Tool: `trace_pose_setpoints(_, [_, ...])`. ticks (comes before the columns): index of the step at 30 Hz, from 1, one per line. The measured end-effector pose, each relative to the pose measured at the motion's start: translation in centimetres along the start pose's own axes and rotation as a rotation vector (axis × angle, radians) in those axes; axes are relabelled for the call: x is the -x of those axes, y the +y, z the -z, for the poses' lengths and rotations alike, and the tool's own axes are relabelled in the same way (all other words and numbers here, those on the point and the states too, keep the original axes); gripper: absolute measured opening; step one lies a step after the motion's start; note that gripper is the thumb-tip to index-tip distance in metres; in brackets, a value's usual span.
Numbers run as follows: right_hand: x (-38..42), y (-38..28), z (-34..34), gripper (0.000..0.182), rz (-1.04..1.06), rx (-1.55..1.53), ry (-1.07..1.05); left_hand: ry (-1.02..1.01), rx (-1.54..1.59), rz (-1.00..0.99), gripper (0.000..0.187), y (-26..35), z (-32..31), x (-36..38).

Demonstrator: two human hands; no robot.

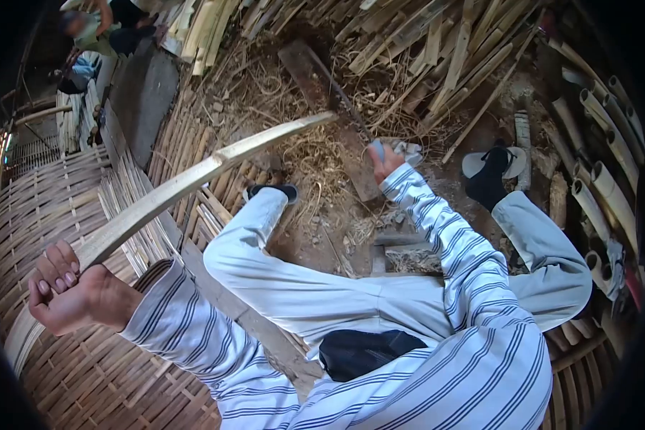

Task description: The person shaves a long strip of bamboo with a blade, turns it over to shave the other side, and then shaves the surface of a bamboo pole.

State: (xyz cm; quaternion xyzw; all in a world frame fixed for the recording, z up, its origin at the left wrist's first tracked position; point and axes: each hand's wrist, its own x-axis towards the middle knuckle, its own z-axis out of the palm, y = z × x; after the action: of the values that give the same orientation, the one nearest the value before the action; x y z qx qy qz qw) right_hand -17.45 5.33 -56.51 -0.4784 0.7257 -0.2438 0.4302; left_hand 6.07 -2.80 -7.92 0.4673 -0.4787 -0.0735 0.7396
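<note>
My left hand [86,290] is closed around a long split bamboo strip [161,197], which slants up across the view to a tip over the shavings. A raised node shows partway along it. In my right hand [385,162] is a long thin-bladed knife [340,93], its dark blade pointing up and to the left. The blade lies across a brown wooden board [358,168] on the floor, apart from the strip's tip. My right fingers wrap its handle and hide most of it.
Curly bamboo shavings [308,158] cover the ground between my feet. Split bamboo strips [437,43] are heaped at the top, and bamboo tubes [609,183] line the right. Woven bamboo matting [115,365] spreads at left. Another person [97,29] is at the upper left.
</note>
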Motion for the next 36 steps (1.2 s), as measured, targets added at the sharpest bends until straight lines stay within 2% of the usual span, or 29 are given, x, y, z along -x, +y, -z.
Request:
trace_pose_setpoints(1, [0.5, -1.4, 0.6, 0.048, 0.062, -0.056, 0.027, -0.006, 0.002, -0.013, 0.024, -0.1, 0.2, -0.1])
trace_pose_setpoints(3, [1.7, -3.9, 2.2, 0.043, 0.031, -0.163, 0.033, 0.007, -0.024, -0.022, 0.024, -0.2, 0.3, -0.3])
trace_pose_setpoints(6, [1.8, 1.0, -2.2, 0.051, -0.209, 0.179, -0.135, 0.017, -0.035, -0.025, 0.024, 0.1, -0.2, 0.0])
trace_pose_setpoints(8, [1.3, 9.5, -8.8, 0.063, 0.083, 0.452, 0.262, -0.001, 0.014, -0.005, 0.024, 0.5, -0.4, 0.1])
trace_pose_setpoints(10, [0.7, 5.9, -8.5, 0.072, -0.093, 0.402, 0.242, 0.019, -0.002, -0.028, 0.024, 0.6, -1.6, 0.5])
trace_pose_setpoints(12, [0.3, 4.1, -6.5, 0.07, -0.349, 0.088, -0.089, 0.038, -0.041, -0.016, 0.023, 0.8, -0.9, 0.9])
trace_pose_setpoints(14, [-1.4, 4.2, -6.2, 0.063, -0.263, 0.033, -0.034, 0.041, 0.016, -0.016, 0.024, 0.2, -0.8, 0.4])
trace_pose_setpoints(16, [0.3, -0.8, -1.6, 0.063, -0.161, -0.04, -0.096, 0.026, -0.002, -0.016, 0.024, 0.1, -0.2, 0.3])
trace_pose_setpoints(17, [0.5, -2.5, -0.4, 0.056, -0.128, -0.002, -0.074, 0.031, -0.007, -0.026, 0.024, -0.1, 0.1, 0.2])
trace_pose_setpoints(20, [1.5, -4.5, 0.9, 0.053, -0.094, -0.085, -0.002, 0.056, -0.022, -0.033, 0.025, -0.2, 0.6, -0.1])
trace_pose_setpoints(21, [2.7, -6.1, 2.4, 0.058, -0.123, -0.108, -0.059, 0.063, -0.027, -0.03, 0.025, -0.2, 0.7, -0.2])
trace_pose_setpoints(24, [2.8, 1.9, -3.9, 0.068, -0.254, 0.235, -0.087, 0.063, -0.026, -0.027, 0.025, 0.1, 0.2, -0.1])
trace_pose_setpoints(26, [1.8, 6.3, -6.1, 0.077, -0.348, 0.253, -0.232, 0.066, 0.014, 0.005, 0.025, 0.5, -0.1, 0.1])
trace_pose_setpoints(27, [1.4, 6.0, -6.4, 0.08, -0.337, 0.251, -0.226, 0.05, 0.032, 0.02, 0.025, 0.6, -0.4, 0.0])
trace_pose_setpoints(29, [1.2, 3.6, -5.0, 0.08, -0.529, -0.045, -0.281, 0.053, 0.04, 0.011, 0.025, 0.6, -0.6, 0.0])
trace_pose_setpoints(31, [0.4, 2.2, -3.9, 0.073, -0.739, -0.381, -0.29, 0.057, 0.084, 0.001, 0.026, 0.4, -0.8, 0.0])
trace_pose_setpoints(35, [0.0, 1.3, -2.4, 0.056, -0.812, -0.784, -0.45, -0.12, 0.22, 0.053, 0.022, 0.2, 0.5, -0.9])
trace_pose_setpoints(36, [0.1, 0.6, -1.7, 0.053, -0.732, -0.696, -0.412, -0.172, 0.269, 0.065, 0.022, 0.1, 0.9, -1.1])
